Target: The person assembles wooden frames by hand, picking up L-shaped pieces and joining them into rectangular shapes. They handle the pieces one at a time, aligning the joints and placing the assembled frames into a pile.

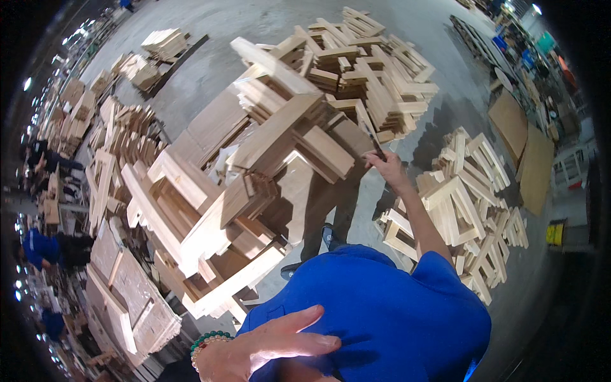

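Note:
My left hand [270, 347] is raised close in front of my blue shirt, fingers stretched apart, with nothing in it. Green and pale bead bracelets [210, 344] circle its wrist. Reaching forward on the right, my right hand [389, 170] is closed on a thin dark stick-like tool [379, 149], whose exact kind is too small to make out. Just left of that hand lies a stack of wooden boards [324, 153]. Nearer and further left, pale wooden frames [168, 207] are piled together with wide wooden panels [277, 130].
Stacked wooden frames rise ahead [382, 83] and at my right [455, 210]. Brown sheets [534, 165] lean at far right near a yellow container [555, 233]. A worn board-topped stack [137, 299] stands left. People in blue [41, 247] are farther left; palletised wood [164, 44] lies beyond.

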A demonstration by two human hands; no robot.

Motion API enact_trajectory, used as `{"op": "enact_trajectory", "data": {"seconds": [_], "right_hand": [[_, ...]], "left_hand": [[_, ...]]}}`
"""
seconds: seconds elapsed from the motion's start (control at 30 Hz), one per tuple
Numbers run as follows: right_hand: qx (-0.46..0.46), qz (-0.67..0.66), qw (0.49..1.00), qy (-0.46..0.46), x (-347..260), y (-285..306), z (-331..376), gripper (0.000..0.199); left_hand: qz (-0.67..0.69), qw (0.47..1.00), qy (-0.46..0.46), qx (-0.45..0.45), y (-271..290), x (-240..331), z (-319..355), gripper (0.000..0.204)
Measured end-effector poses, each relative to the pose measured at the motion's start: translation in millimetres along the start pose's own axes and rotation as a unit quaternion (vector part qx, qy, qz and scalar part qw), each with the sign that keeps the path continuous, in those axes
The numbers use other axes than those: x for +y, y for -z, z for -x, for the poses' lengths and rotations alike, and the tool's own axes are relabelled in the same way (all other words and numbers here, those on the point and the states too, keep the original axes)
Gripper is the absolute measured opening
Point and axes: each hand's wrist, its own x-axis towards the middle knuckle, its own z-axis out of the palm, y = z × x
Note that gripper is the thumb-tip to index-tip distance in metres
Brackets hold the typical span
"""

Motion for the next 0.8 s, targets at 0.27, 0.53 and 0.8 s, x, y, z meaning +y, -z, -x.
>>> {"op": "enact_trajectory", "data": {"seconds": [0.27, 0.53, 0.8], "right_hand": [[0.149, 0.139, 0.921, -0.332, 206, 108, 96, 0.030], [0.223, 0.084, 0.797, -0.555, 292, 96, 307, 0.025], [0.251, -0.042, 0.819, -0.514, 254, 67, 270, 0.025]], "left_hand": [[-0.119, 0.990, 0.041, -0.063, -8, 13, -34, 0.037], [-0.296, 0.889, 0.341, 0.074, 32, 14, -42, 0.050], [-0.207, 0.945, -0.168, 0.190, 46, -22, -119, 0.044]]}}
